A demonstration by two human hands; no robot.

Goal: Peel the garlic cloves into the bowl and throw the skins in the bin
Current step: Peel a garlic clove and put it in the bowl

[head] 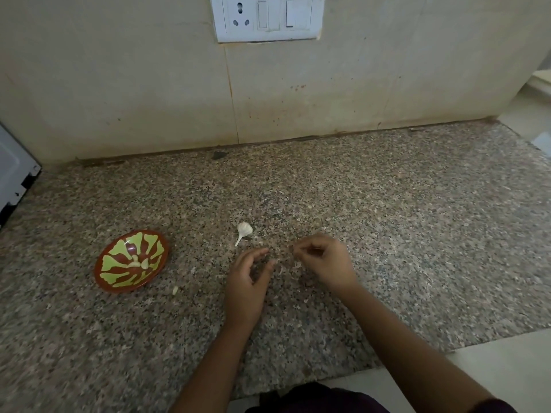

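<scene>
Left hand: the left hand (247, 281) hovers low at centre frame, fingers loosely curved and parted from the thumb, released, with nothing in it.
Right hand: the right hand (325, 263), just right of the left, has its fingers curled in and the tips drawn together as in a pinch. What sits between them is too small and blurred to tell, so I cannot tell whether it grasps anything.
Gap between hands: narrow, with bare table under it.
Garlic bulb: the garlic bulb (245, 229) lies on its side just above the left hand, stem pointing lower left, apart from both hands.
Bowl: the red bowl (100, 275) with green markings sits left of centre, well apart from the hands. It looks tipped toward the camera.
Peeled cloves: a few pale peeled cloves (138, 262) lie in the bottom of the bowl.
Loose clove: one loose clove (175, 290) lies on the table just outside the bowl's lower right rim.
Skins: thin pale skins (298, 265) lie by the right hand's palm, with more flecks near the bulb.
Table: the speckled granite table (387, 219) has a wide bare stretch right of the hands and behind the bulb.
Front edge: runs diagonally across the lower right of the frame, near the right forearm.
Back edge: meets the tiled wall (149, 84) across the middle.
Left edge of frame: the corner of a white appliance (15, 171) stands on the table, well apart from the bowl.
Top centre: a switch plate (267, 17) on the wall.
</scene>
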